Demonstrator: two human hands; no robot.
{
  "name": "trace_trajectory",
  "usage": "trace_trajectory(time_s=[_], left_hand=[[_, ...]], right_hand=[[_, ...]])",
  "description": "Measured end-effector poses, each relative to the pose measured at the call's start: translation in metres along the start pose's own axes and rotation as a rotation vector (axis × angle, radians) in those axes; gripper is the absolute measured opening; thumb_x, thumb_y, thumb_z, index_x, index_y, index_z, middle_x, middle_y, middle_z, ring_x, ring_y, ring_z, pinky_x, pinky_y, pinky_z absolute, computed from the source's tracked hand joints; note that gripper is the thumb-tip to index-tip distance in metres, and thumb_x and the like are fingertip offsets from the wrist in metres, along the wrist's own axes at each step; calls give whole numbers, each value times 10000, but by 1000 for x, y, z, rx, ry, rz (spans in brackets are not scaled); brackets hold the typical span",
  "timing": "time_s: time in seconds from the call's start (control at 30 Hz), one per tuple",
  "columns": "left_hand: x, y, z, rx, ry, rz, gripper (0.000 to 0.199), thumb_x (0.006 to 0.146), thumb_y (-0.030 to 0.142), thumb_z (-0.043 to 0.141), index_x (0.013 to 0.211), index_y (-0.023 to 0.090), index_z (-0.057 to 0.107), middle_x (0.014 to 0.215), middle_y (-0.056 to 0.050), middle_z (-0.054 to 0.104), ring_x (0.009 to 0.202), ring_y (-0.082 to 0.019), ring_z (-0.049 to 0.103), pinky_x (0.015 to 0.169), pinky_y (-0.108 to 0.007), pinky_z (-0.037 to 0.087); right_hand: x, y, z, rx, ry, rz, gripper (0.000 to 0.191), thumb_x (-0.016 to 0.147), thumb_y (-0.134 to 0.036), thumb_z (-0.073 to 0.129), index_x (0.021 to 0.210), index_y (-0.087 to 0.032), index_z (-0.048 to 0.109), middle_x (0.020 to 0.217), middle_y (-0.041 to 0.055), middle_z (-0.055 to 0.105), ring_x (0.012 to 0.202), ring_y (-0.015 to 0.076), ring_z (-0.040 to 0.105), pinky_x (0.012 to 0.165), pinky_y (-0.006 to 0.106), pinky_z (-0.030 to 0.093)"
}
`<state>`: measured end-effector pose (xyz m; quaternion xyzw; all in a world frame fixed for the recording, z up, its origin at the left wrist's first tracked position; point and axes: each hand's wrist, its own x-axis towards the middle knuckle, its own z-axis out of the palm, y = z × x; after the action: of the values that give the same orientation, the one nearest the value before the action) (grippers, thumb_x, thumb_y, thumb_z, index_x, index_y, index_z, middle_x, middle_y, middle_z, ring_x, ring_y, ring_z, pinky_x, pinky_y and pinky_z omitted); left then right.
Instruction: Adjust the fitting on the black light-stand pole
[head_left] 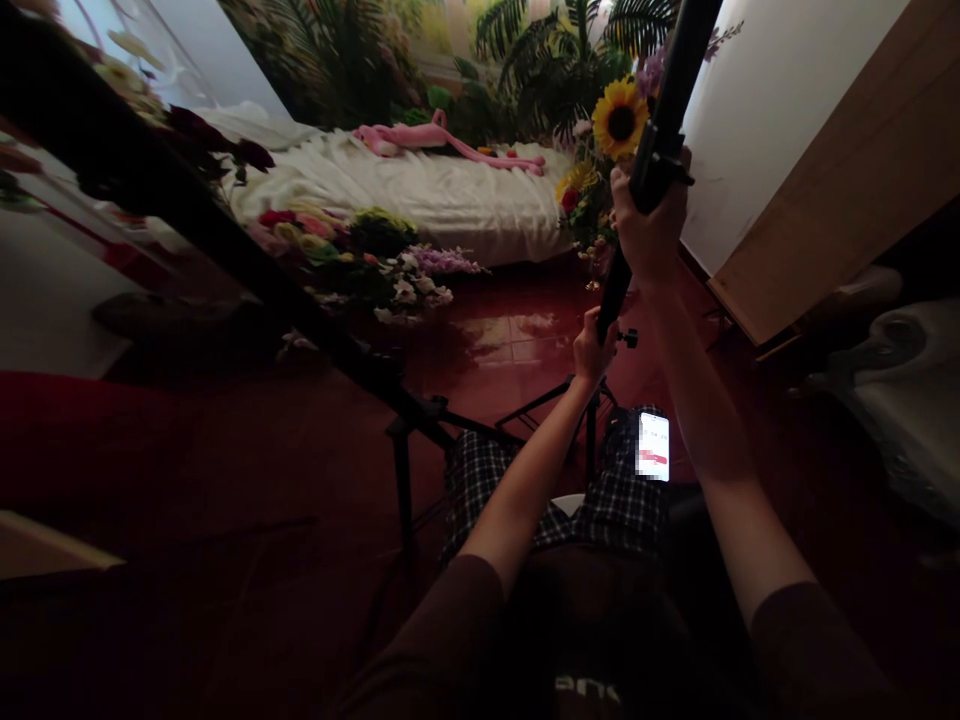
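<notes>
Twice clasped along the black pole (681, 70), by the right hand (652, 225) curled round it near a collar (657, 165) and the left hand (595, 345) curled lower, just beside a knob (628, 338), probably to steady its tilted length.

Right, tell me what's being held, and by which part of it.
A black pole: the left grip is round its lower part, beside a knob; the right grip is higher, at the collar.
</notes>
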<state>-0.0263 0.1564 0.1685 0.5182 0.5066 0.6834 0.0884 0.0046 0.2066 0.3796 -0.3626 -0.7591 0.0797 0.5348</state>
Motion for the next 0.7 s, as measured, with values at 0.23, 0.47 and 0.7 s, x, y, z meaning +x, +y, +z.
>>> trace_trajectory(time_s=[0.23,0.47,0.7], left_hand=[[1,-6,-1,1,-56,-35,417,904,476,576,1227,219,515,879,-50,710,687,-158,668,607,-246,453],[0,-9,0,23,-79,-87,365,898,358,590,1216,185,536,880,-83,717,735,-187,684,628,-252,447],[0,-9,-1,13,-60,-56,357,883,332,599,1207,198,532,870,-66,713,687,-162,655,607,-249,432]], right_hand=[[-77,6,18,98,-7,149,396,965,-525,485,1226,-229,508,1025,102,659,1104,230,610,938,392,509],[-117,23,30,235,-99,259,384,923,-567,527,1150,-260,564,913,64,686,896,208,684,752,333,555],[-113,21,28,182,-88,223,417,931,-588,506,1173,-252,551,966,79,697,961,230,677,758,358,562]])
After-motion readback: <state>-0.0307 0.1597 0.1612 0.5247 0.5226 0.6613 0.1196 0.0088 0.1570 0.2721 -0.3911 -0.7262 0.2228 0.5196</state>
